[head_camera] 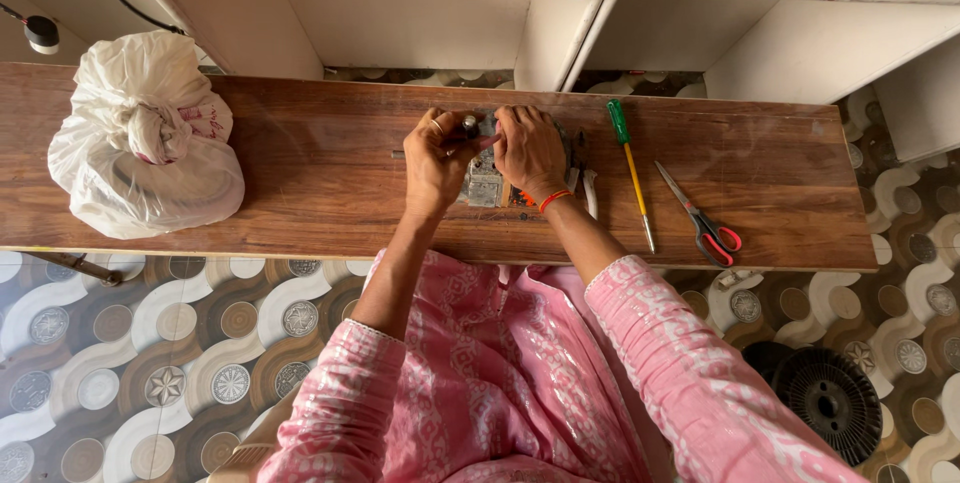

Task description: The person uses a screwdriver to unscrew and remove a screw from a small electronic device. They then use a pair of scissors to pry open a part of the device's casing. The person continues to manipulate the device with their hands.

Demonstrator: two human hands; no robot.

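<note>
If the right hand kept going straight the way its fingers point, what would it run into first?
The right hand points up-left across the small metal device. Straight on, it would first meet the left hand, whose fingertips already nearly touch it; the exact gap is unclear.

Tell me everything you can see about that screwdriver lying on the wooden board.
The screwdriver with green handle and yellow shaft lies flat on the brown wooden board, right of the person's right hand and left of the red-handled scissors. Its green plastic-looking handle points away from the person; the thin shaft ends in a bare metal tip near the board's front edge. Nothing touches it but the board.
</note>
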